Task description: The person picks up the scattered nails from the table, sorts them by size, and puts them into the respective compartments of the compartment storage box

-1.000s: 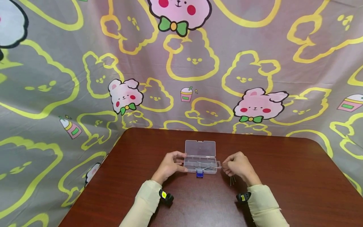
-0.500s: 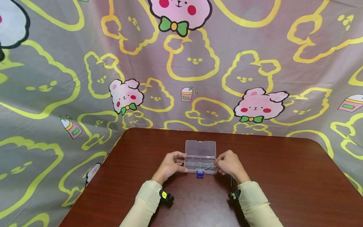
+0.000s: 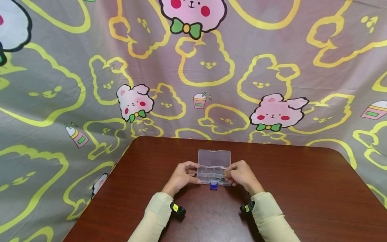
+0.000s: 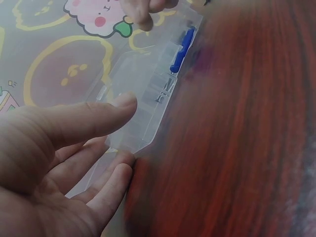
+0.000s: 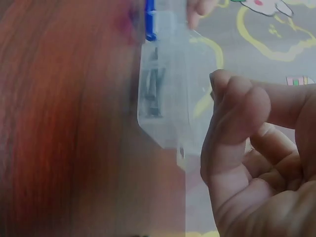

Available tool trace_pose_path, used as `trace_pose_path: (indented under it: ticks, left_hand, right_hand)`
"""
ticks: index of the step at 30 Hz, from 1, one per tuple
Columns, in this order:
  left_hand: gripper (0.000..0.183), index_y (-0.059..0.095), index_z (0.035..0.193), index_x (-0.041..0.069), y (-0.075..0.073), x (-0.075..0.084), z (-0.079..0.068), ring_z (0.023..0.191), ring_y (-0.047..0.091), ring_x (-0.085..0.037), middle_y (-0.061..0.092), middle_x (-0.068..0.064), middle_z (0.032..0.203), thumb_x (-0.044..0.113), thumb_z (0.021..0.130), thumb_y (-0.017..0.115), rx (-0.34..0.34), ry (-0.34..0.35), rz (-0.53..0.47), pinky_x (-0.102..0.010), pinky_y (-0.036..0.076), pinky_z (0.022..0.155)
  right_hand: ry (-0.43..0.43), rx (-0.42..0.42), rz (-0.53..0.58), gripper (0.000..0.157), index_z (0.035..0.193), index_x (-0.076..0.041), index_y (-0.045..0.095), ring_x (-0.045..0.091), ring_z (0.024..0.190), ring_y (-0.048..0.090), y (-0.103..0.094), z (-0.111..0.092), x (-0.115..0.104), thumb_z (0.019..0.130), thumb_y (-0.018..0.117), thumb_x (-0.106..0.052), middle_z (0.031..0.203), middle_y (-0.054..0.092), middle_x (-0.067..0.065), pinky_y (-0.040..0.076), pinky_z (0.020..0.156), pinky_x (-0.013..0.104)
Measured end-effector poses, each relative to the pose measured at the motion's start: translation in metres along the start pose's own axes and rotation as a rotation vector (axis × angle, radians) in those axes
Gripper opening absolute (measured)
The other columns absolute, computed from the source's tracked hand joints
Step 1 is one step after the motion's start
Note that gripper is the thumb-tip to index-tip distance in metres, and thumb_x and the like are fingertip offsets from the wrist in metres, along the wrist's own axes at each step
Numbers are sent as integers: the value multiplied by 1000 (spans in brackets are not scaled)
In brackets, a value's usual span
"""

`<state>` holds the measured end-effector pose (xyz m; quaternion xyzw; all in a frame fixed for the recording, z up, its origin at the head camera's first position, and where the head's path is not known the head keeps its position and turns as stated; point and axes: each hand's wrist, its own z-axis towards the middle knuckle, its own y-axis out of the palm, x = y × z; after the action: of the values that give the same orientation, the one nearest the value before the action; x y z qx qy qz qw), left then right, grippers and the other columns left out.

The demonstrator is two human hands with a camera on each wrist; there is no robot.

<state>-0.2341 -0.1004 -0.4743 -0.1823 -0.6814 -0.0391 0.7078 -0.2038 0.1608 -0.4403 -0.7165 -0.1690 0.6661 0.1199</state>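
Observation:
A clear plastic compartment box with a blue latch stands on the table, its lid raised at the back. My left hand grips the box's left end, thumb at the front corner and fingers toward the rear. Several thin metal rods lie in the front compartment; in the right wrist view the rods look dark and blurred. My right hand is over the box's right end with thumb and fingertips pinched. A small dark tip shows at those fingertips; most of that thin metal rod is hidden.
More thin rods lie on the brown table beside my right wrist, partly hidden by it. A patterned cloth hangs behind the table and along its left side. Each wrist wears a black camera.
My right hand has moved left from beside the box to over its right end, bringing a thin metal rod along. My left hand stays on the box.

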Motion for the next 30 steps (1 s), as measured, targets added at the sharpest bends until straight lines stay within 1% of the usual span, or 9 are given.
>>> trace_pose_path:
  ticks: [3,5,7,10,15,21,27,30]
  left_hand:
    - [56,68,117,-3,0,0,1,104,64,-33,65,-15,127,-12,66,88,-1,2,1,-37,57,84]
    - [56,68,117,-3,0,-1,0,104,65,-33,66,-16,126,-12,66,88,-1,5,0,-37,57,83]
    - [56,68,117,-4,-1,-1,1,104,65,-33,66,-16,126,-11,66,88,-1,6,-3,-37,57,83]
    - [57,67,118,-3,-1,0,1,104,65,-34,65,-17,126,-11,66,88,-1,6,-5,-37,57,83]
    - [57,67,118,-3,-1,0,0,105,64,-35,65,-17,126,-11,66,88,1,0,-9,-37,57,82]
    - [58,67,119,-3,0,1,-1,104,64,-35,65,-18,123,-12,66,88,3,-7,-23,-36,58,79]
    - [59,66,121,-4,1,-1,0,104,65,-37,65,-20,123,-14,66,87,-4,-8,-26,-36,58,79]
    - [59,66,121,-4,0,-1,0,104,65,-36,65,-19,124,-13,67,87,-4,-5,-12,-36,58,79]
  right_hand:
    - [40,-31,136,11,90,10,74,16,53,59,-6,0,3,89,67,1,66,67,12,52,49,29]
    - [53,-37,186,13,94,13,72,15,54,60,-11,-1,5,90,67,2,69,68,14,53,50,27]
    - [55,-42,205,15,96,15,71,15,56,60,-17,-2,8,90,67,2,70,68,14,52,51,27]
    - [56,-41,195,16,97,16,70,15,58,60,-25,-5,12,89,67,2,72,68,13,52,52,27]
    - [87,-30,129,14,94,13,72,16,59,59,-35,-11,20,90,67,1,72,68,11,53,54,28]
    - [115,-18,39,13,88,9,73,16,58,59,-43,-16,26,90,69,-3,68,66,9,52,53,29]
    - [122,-23,-20,12,84,8,74,17,57,58,-51,-22,31,89,68,-1,66,65,9,52,53,30]
    - [125,-22,-41,12,83,7,74,18,57,58,-55,-26,34,89,66,0,66,65,9,52,53,31]
